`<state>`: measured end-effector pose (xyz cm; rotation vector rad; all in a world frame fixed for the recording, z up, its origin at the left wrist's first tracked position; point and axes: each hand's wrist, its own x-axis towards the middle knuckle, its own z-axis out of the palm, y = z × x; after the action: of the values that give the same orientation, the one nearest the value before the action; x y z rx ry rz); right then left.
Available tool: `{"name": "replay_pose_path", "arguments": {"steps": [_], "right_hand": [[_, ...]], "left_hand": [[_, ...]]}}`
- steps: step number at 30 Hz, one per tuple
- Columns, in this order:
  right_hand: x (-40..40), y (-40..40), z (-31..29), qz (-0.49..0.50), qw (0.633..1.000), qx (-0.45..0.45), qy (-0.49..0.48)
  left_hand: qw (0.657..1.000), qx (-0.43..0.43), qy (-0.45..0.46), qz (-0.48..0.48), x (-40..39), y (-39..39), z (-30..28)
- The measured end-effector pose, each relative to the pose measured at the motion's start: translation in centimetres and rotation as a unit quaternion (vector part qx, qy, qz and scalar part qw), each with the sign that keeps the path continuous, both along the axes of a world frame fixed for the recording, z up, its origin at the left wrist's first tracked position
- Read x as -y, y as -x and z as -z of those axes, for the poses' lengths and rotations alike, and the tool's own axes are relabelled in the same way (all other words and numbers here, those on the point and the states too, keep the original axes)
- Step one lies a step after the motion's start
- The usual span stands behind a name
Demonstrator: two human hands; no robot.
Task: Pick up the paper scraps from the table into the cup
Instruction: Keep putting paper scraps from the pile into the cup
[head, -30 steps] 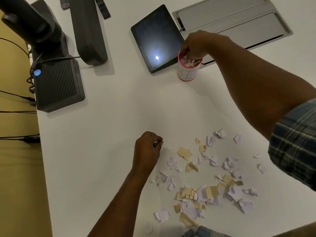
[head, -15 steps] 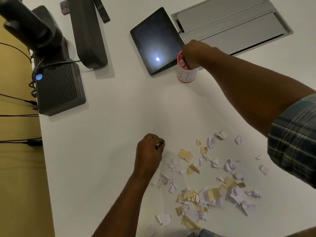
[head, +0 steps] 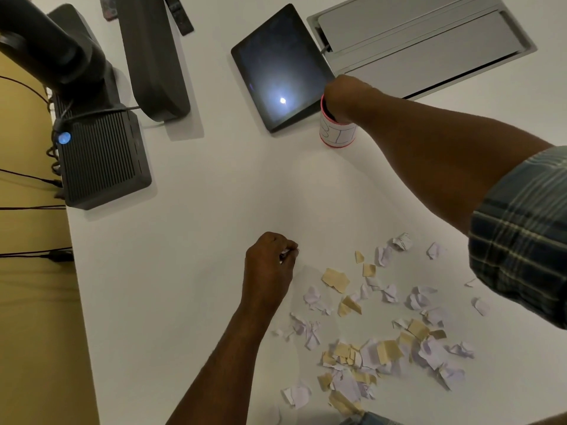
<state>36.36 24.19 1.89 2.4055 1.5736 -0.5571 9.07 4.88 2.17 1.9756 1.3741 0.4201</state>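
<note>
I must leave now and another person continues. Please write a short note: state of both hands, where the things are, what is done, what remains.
Right hand: fingers down inside the cup; what they hold cannot be seen.
Left hand: closed on a few white scraps, over the table, left of the pile.
Cup stands beside the tablet.
Left to do: most paper scraps lie scattered on the near right of the table.

White counter (head: 214, 240), paper scraps (head: 368, 348) scattered near edge, cup (head: 336, 134) beside dark tablet (head: 280, 65), black box (head: 104, 161) at left
</note>
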Motion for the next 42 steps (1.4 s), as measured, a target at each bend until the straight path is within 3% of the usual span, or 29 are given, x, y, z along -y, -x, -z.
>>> {"name": "replay_pose_path", "arguments": {"steps": [8,14,20,24,28,32,42], "right_hand": [[3.5,-0.9,-4.3,-0.057,0.991,-0.009,-0.117],[10.7,-0.7,-3.9,0.046,0.938,-0.081,-0.335],[18.7,2.4,-0.9,0.161,0.899,-0.183,-0.364],[23.9,5.4,0.3,0.145,0.9,-0.221,-0.347],[28.0,7.6,1.0,0.116,0.91,-0.258,-0.303],[30.2,8.1,1.3,0.112,0.91,-0.272,-0.292],[31.8,7.0,2.3,0.088,0.937,-0.24,-0.239]], "left_hand": [[0.997,0.073,0.025,-0.025,-2.8,-2.9,-0.9],[0.995,0.084,0.055,-0.026,-7.5,-7.9,-3.8],[0.995,0.093,-0.006,-0.026,-13.0,-14.4,-5.9],[0.996,0.025,-0.086,-0.001,-15.7,-18.0,-5.2],[0.982,-0.102,-0.13,0.095,-17.3,-20.7,-4.2],[0.962,-0.187,-0.113,0.165,-18.0,-22.5,-3.6],[0.873,-0.358,-0.065,0.326,-19.1,-24.3,-4.4]]}}
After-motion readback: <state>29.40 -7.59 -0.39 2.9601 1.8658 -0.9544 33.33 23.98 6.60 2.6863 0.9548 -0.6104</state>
